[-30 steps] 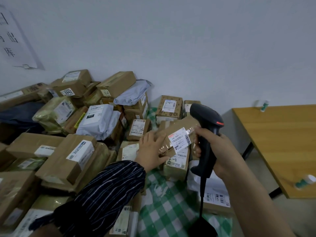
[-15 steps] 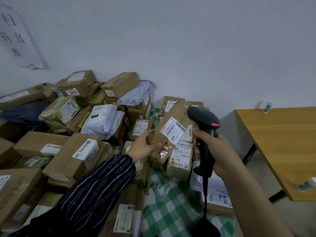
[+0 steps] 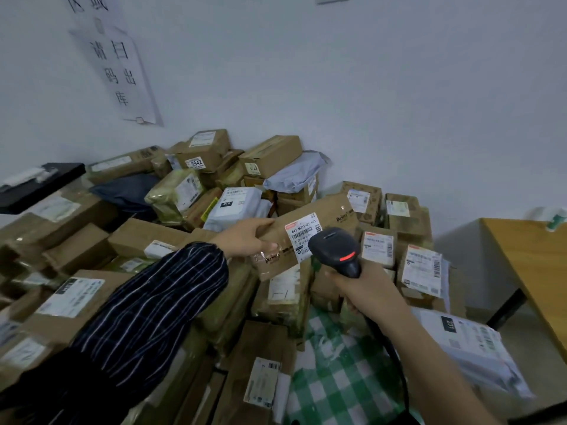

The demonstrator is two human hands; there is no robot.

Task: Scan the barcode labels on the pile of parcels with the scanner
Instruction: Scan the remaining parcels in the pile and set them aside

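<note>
The left hand (image 3: 245, 240) grips one end of a long cardboard box (image 3: 325, 213), held up over the pile (image 3: 270, 154). The right hand (image 3: 362, 286) is wrapped round the scanner (image 3: 333, 248), whose head sits just beside the box's label (image 3: 302, 237). The box looks light and stiff, its taped face likely slick, so an end grip suits. Parcels crowd beneath both hands, but there is free room above them. A counter (image 3: 534, 265) edge lies well off beyond the right hand.
</note>
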